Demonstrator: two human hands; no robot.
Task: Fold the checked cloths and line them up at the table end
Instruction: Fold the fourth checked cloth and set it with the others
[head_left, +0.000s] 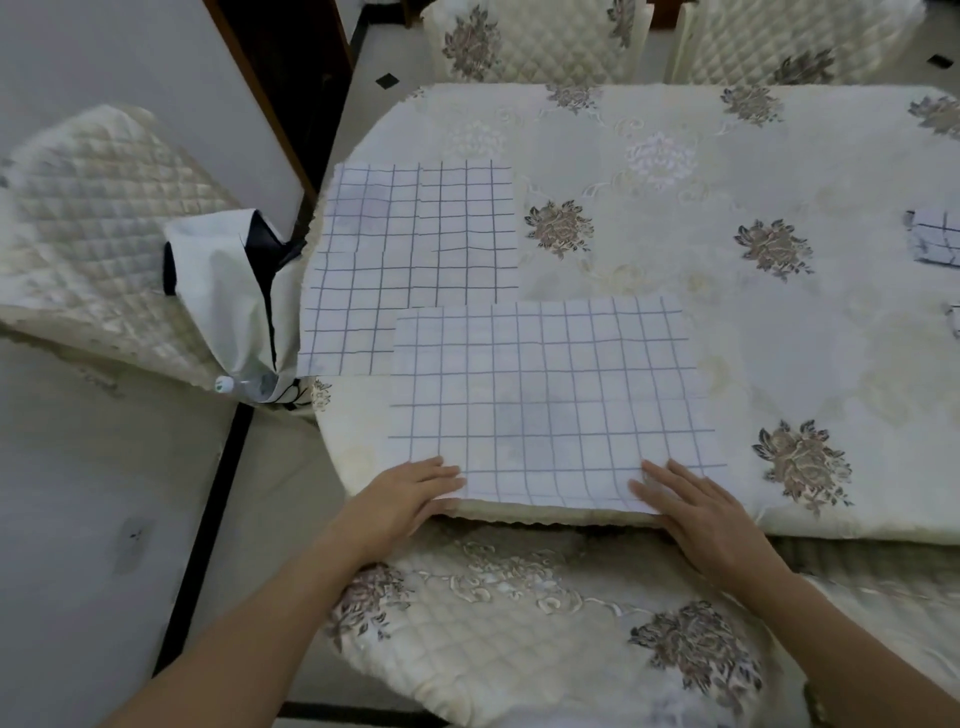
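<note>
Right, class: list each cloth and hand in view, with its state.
Near checked cloth: unfolded, flat, overlapping the far one.
Far checked cloth: unfolded, flat.
Small checked cloth: folded, at right edge.
Left hand: flat on near cloth's left corner.
Right hand: flat on its right corner.

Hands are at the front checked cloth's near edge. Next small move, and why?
Probably pinch both near corners and fold that edge away to the far edge: the front cloth lies flat, unfolded, with the left hand and right hand resting on its near corners.
</note>
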